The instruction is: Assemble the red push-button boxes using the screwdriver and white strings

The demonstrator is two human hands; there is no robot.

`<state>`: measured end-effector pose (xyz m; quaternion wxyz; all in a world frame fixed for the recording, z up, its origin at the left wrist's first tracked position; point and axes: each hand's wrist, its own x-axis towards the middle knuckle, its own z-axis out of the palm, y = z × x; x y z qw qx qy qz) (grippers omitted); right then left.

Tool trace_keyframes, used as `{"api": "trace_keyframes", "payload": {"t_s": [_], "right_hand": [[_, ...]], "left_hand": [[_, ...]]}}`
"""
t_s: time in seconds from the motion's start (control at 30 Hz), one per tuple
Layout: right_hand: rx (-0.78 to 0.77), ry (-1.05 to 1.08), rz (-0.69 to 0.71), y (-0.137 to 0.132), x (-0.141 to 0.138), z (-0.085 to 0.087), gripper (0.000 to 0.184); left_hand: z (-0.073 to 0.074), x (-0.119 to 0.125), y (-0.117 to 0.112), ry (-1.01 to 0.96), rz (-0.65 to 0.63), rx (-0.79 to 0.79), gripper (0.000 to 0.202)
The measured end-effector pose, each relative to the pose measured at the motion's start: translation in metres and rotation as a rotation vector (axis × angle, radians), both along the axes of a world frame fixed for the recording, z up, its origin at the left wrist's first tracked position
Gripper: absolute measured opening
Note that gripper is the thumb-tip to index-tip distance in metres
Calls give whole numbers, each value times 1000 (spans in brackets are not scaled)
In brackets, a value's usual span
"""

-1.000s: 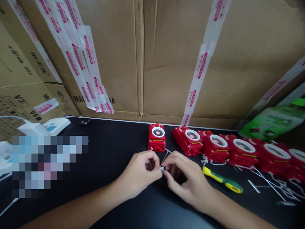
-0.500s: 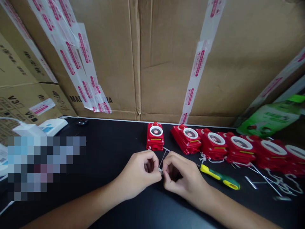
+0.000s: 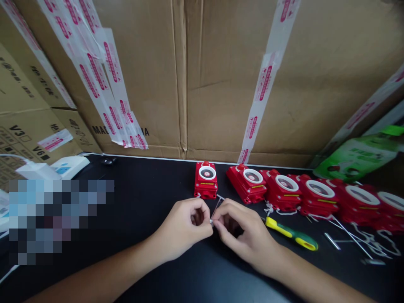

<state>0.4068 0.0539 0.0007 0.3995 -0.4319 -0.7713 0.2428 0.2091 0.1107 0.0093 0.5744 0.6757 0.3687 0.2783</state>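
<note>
Near the middle of the black table, my left hand (image 3: 186,227) pinches the lower end of a thin metal hammer (image 3: 220,197), whose small crosswise head points away from me. My right hand (image 3: 243,233) has its thumb and index finger closed on a bit of white string (image 3: 211,221) at that same end. The fingertips of both hands meet there and hide most of the string. Just beyond them stands a red alarm box (image 3: 205,185) with a white ring on its front.
More red alarm boxes (image 3: 246,183) line up to the right, some with white strings. A green-and-yellow screwdriver (image 3: 292,234) lies right of my hand, near another small hammer (image 3: 332,241). Cardboard boxes (image 3: 221,84) wall the back. A green bottle (image 3: 360,153) lies at right, a white power strip (image 3: 71,166) at left.
My right fingertips have moved slightly left and now meet the left ones at the string. The left hand and the hammer have barely moved.
</note>
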Motion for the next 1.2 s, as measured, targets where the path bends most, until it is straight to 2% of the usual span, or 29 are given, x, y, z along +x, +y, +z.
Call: {"api": "trace_keyframes", "payload": {"t_s": [0.2,0.4,0.67,0.83,1.2], "right_hand": [[-33,60,-49,2,-3,-2,10],[-278,222,-31,2,-5,-5,14],[-213,154,-6,-1,-1,-2,3],[-222,155,-17,-1,-2,-2,8],[-415,342,6,0,-3,-2,15]], "left_hand": [[0,-1,1,13,4,22,5],[2,-1,1,13,1,27,4],[0,-2,2,17,-8,31,6],[-1,-4,3,20,-10,49,5],[-1,-4,4,37,-1,69,5]]}}
